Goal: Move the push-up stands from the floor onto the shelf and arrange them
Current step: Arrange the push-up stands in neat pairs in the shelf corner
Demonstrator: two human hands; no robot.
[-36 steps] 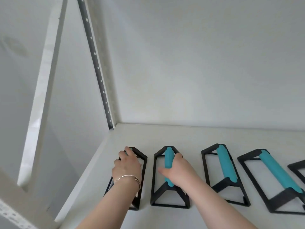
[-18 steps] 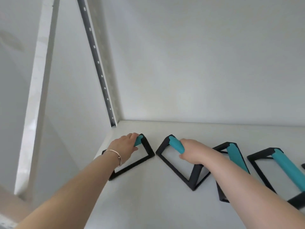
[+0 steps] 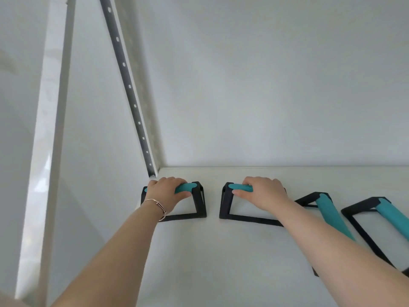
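Note:
Several black push-up stands with teal foam handles stand on the white shelf [image 3: 221, 262]. My left hand [image 3: 164, 191] grips the teal handle of the leftmost stand [image 3: 199, 204], which sits sideways near the back left corner. My right hand [image 3: 263, 192] grips the handle of the second stand [image 3: 225, 202], also turned sideways, a short gap to the right. A third stand [image 3: 327, 209] and a fourth stand [image 3: 389, 213] rest further right, pointing front to back, partly hidden by my right forearm and the frame edge.
The shelf's white back wall [image 3: 265, 96] rises just behind the two held stands. A dark perforated upright rail [image 3: 128, 85] runs down into the back left corner. A white side post [image 3: 44, 129] stands at the left.
Both hands have turned their stands from front-to-back to sideways and pushed them toward the back wall. The two stands on the right have stayed in place.

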